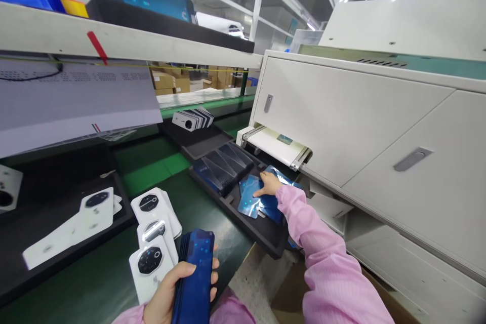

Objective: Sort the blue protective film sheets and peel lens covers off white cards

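Note:
My left hand (167, 288) is wrapped round a stack of dark blue phone-shaped panels (197, 268), thumb across the front one and fingertips showing at the far edge. Over a black tray (246, 223), my right hand (269, 183) rests on loose shiny blue panels (250, 197), its thumb and forefinger apart; the other fingers are partly hidden. Beside these panels in the tray sits a row of dark blue panels (224, 164). White phone back covers (150, 260) with dark camera windows lie in an overlapping pile left of my left hand.
A white machine (353, 111) stands on the right, a small conveyor (279, 146) jutting from it with one small panel on top. Another black tray (197, 142) holds several upright covers (193, 119). More white covers (96, 207) lie in the left tray. A shelf (152, 45) runs overhead.

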Demonstrator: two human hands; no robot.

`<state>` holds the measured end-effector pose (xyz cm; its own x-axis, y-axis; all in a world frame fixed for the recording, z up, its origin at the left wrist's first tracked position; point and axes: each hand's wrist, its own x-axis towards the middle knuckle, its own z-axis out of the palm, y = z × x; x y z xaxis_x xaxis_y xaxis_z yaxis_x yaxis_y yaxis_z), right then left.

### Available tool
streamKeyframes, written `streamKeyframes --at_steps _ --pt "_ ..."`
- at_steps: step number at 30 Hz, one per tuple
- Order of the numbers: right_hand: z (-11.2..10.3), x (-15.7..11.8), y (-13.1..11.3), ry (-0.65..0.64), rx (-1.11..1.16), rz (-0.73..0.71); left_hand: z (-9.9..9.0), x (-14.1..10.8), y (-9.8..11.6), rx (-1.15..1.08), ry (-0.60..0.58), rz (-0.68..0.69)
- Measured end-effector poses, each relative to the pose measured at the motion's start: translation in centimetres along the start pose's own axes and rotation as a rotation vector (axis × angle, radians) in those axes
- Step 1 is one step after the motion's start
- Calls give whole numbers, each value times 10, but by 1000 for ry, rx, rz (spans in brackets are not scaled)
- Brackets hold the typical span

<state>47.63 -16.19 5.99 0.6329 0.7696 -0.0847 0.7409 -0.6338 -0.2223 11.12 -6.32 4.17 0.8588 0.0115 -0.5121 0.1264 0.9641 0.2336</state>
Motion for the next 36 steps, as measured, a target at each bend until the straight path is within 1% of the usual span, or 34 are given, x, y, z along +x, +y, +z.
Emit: streamKeyframes --at_steps 3,5,9,14,16,19,23,26,28,30,34,36 --pt "6 12 5 -78 -84 25 3 3 10 -12 133 67" --pt "9 17 2 -119 -118 21 5 5 15 -14 178 93" --pt "6 28 -1 -202 -122 -11 7 4 20 -10 172 106" --pt "-13 36 0 -260 -56 -83 8 5 25 -17 166 109" --pt "-23 33 -1 -249 -22 -111 8 6 27 -23 163 117" --pt "-39 23 -4 -193 28 -144 8 8 30 -27 165 130" --pt "-60 1 -6 -70 88 -157 9 9 31 -33 150 131" --pt "-69 -17 -7 33 124 -147 9 11 29 -27 150 125" --pt "-69 -26 -10 63 146 -146 10 13 28 -15 139 121" --pt "-64 -31 -15 51 172 -160 10 17 26 0 114 126" --pt "-53 -27 -21 2 244 -167 10 22 23 4 71 124" --pt "-49 -24 -19 -7 288 -142 10 23 23 -13 22 128"
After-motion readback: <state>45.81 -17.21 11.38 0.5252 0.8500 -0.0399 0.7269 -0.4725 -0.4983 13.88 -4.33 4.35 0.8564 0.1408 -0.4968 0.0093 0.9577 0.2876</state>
